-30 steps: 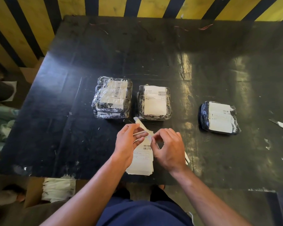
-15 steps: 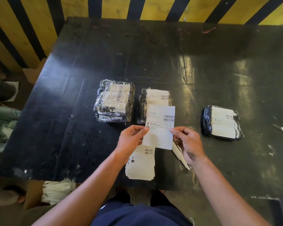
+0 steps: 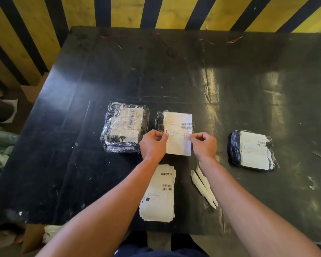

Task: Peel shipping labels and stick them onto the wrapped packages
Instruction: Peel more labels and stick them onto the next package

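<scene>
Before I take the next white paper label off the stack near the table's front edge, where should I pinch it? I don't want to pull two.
Pinch a near corner of the top sheet of the white label stack, coming from the front edge. The sheets lie flat and slightly fanned, so corners there likely separate most easily.

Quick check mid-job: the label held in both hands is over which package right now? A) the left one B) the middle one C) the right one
B: the left hand and right hand hold the label by its side edges over the middle package.
</scene>
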Demonstrator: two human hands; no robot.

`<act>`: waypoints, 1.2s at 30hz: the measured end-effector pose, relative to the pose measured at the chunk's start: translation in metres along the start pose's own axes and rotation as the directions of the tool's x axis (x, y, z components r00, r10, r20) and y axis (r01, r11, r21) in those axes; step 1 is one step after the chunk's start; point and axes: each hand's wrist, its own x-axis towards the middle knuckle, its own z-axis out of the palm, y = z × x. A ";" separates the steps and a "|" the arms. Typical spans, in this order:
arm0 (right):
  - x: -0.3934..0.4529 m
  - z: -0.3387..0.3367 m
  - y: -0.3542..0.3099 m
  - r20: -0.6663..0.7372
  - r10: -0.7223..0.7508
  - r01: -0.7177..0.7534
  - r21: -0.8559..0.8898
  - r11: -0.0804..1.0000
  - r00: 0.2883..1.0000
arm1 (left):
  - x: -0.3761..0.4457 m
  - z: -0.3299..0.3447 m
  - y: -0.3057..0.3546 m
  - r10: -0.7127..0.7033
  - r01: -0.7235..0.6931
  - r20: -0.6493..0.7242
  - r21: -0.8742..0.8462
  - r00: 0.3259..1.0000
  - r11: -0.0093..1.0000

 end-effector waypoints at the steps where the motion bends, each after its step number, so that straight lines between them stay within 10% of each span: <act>1: 0.006 0.004 0.000 -0.008 0.004 -0.005 -0.020 1.000 1.000 | 0.004 0.004 0.001 -0.002 0.002 -0.011 0.026 1.000 1.000; 28: 0.047 0.030 -0.001 -0.004 0.021 -0.021 -0.227 0.974 1.000 | 0.034 0.033 0.008 -0.021 0.059 -0.138 0.280 0.990 0.958; 36: 0.042 0.024 0.001 -0.042 -0.159 0.133 -0.370 0.920 0.986 | 0.021 0.033 -0.002 0.230 -0.197 -0.017 0.460 0.973 0.866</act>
